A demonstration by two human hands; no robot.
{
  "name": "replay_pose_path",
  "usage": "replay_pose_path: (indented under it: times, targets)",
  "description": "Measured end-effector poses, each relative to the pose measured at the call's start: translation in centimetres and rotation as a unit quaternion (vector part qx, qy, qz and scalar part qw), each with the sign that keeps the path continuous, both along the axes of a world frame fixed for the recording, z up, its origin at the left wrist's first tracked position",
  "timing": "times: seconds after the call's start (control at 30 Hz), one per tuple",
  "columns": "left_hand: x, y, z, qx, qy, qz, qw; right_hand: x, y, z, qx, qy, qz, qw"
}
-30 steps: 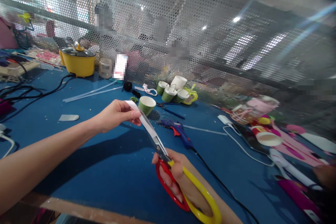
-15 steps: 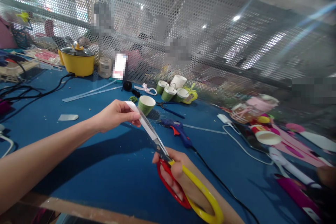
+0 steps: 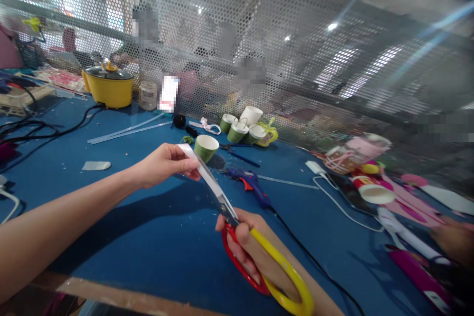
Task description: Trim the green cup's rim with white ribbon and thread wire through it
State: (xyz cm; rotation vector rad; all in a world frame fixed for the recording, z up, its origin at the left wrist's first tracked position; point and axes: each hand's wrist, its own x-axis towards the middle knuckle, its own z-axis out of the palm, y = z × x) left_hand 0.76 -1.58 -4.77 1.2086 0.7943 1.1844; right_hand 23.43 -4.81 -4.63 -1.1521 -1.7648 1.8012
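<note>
My left hand (image 3: 166, 165) pinches the upper end of a white strip (image 3: 210, 181), which looks like paper, between thumb and fingers. In my right hand (image 3: 248, 237) is a pair of scissors (image 3: 285, 269) with one red and one yellow handle. Their blades point up and left, lying along the strip and partly hidden by it. How far apart the blades are I cannot tell. Just beyond my left fingertips stands a green cup (image 3: 206, 149) with a white inside. A blue glue gun (image 3: 248, 183) lies right of the strip, its black cord running toward the front.
At the back left are a yellow electric pot (image 3: 110, 90) and a glass jar (image 3: 148, 96). Small green cups (image 3: 237, 132) and pliers (image 3: 242, 155) lie near the perforated screen (image 3: 296, 59). Another person's hand (image 3: 454, 237) is at the right, near a purple object (image 3: 418, 276).
The scissors' handles have come slightly closer together, and my hands have barely shifted. At the right edge, the other person's hand has moved left into view.
</note>
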Motion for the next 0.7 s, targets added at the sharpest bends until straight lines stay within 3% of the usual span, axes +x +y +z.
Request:
replay_pose_path:
  times: [0.3, 0.47, 0.7]
  targets:
    - [0.01, 0.28, -0.16, -0.042, -0.234, -0.054, 0.970, -0.16, -0.23, -0.01, -0.015, 0.035, -0.003, 0.999]
    - [0.03, 0.23, -0.09, -0.037, -0.230, -0.041, 0.972, -0.14, -0.31, 0.10, -0.014, 0.030, -0.003, 0.999]
    - [0.12, 0.24, 0.09, -0.033, -0.185, 0.048, 0.981, -0.18, -0.25, -0.22, 0.001, 0.035, -0.004, 0.999]
